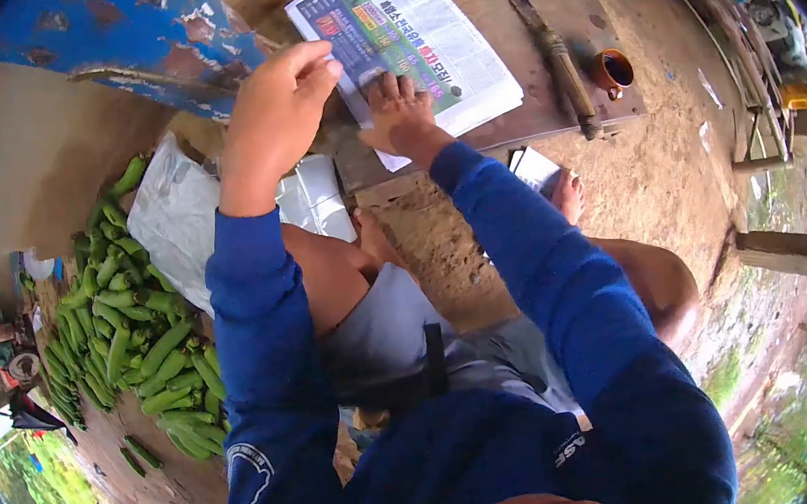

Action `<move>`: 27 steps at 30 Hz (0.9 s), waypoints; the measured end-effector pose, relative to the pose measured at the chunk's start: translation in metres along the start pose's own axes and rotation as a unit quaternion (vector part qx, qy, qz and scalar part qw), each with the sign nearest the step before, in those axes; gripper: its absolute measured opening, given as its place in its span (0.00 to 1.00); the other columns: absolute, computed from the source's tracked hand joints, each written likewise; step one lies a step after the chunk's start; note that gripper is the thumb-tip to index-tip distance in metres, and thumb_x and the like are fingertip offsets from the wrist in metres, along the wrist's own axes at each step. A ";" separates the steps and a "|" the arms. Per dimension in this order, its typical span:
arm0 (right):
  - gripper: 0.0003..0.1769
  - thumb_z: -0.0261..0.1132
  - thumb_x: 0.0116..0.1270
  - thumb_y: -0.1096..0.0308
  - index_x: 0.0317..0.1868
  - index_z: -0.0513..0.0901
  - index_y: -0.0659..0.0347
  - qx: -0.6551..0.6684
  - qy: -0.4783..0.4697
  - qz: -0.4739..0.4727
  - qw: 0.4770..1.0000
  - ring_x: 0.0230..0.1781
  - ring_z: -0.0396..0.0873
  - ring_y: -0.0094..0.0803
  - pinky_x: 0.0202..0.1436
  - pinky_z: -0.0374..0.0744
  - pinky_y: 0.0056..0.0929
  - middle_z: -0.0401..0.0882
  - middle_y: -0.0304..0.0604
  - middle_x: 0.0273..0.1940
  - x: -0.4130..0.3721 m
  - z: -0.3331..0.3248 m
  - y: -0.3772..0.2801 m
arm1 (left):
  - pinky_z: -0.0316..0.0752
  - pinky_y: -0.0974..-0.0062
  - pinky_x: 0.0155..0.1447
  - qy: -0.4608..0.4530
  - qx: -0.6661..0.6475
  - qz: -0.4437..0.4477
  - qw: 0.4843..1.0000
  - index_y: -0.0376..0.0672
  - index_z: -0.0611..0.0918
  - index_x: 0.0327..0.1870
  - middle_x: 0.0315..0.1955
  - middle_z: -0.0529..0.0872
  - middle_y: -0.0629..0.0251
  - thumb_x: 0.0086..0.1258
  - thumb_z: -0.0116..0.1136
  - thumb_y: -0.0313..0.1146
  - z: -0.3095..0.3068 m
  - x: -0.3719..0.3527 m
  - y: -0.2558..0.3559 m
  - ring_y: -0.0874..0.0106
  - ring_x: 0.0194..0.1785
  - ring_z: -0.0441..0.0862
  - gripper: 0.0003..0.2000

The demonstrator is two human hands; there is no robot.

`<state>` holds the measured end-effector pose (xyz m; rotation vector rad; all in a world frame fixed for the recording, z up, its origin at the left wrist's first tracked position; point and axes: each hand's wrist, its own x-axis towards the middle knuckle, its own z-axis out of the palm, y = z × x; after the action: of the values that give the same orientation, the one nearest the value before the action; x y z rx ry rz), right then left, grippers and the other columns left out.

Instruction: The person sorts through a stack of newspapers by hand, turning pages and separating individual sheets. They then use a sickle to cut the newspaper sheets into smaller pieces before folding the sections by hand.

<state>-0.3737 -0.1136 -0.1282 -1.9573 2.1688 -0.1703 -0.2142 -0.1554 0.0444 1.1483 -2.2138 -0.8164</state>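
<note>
Upper centre, I had right hand [399, 116] flat on newspaper [423, 38], fingers released. Left hand [274, 117] half-curled; couldn't tell grip.

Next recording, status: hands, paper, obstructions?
Left hand near left edge of white, colour-printed newspaper, grip unclear. Right hand resting on it. Dark curved-blade sickle with wooden handle lies apart, right of paper.

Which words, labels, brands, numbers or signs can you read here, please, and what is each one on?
"ASF", on the chest of the blue long-sleeved shirt; the smaller print beside it is too small to read.
"모집", in the large Korean headline on the newspaper; the headline's other words and the numbers are too blurred to quote surely, and the columns too small.
Left sleeve: lettering around the white emblem, unreadable.
</note>
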 end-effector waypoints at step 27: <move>0.24 0.59 0.66 0.58 0.59 0.78 0.60 0.078 -0.019 -0.043 0.996 0.57 0.79 0.52 0.55 0.80 0.61 0.78 0.56 0.56 -0.006 0.034 0.049 | 0.77 0.75 0.48 -0.099 -0.177 -0.162 0.966 0.40 0.79 0.65 0.49 0.87 0.64 0.74 0.60 0.47 -0.040 -0.004 -0.044 0.74 0.46 0.84 0.25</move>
<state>-0.4123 -0.1003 -0.1713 -1.9501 1.9847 -0.3029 -0.1616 -0.1828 0.0406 1.3075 -1.9391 -1.4534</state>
